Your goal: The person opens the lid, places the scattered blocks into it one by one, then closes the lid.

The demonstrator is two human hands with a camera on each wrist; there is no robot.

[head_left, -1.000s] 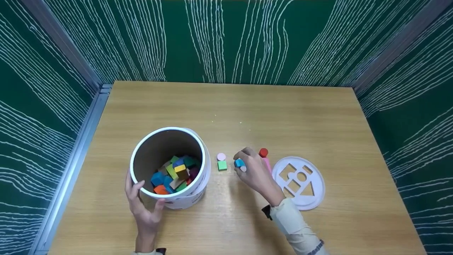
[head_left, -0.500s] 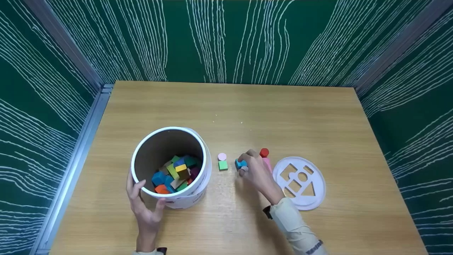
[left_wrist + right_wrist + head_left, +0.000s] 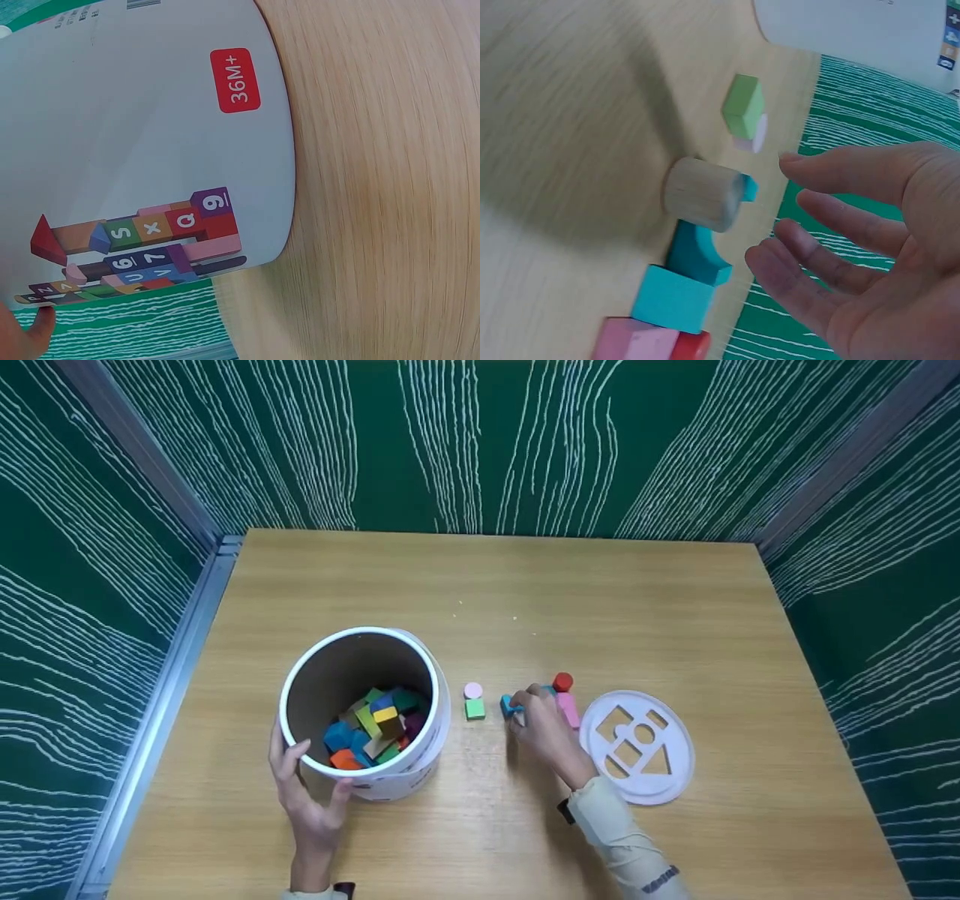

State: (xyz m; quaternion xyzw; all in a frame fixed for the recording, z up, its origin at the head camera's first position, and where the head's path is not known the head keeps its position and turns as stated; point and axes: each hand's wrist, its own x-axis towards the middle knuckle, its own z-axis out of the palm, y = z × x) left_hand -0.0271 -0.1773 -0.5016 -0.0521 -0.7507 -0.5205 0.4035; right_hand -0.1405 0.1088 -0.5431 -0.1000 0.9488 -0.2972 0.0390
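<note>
Right hand [image 3: 547,731] drawn back from the wooden cylinder [image 3: 703,193], fingers loosely parted just beside it.

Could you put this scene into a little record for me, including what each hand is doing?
Left hand: rests on the white bucket
Inside the bucket: mixed coloured blocks
Right hand: fingers apart, near the wooden cylinder, not gripping it
Also near it: curved blue block, boxy blue block, pink block, red cylinder
Between bucket and right hand: green block, pale pink cylinder
Lid: white, shape cut-outs, on the table
</note>
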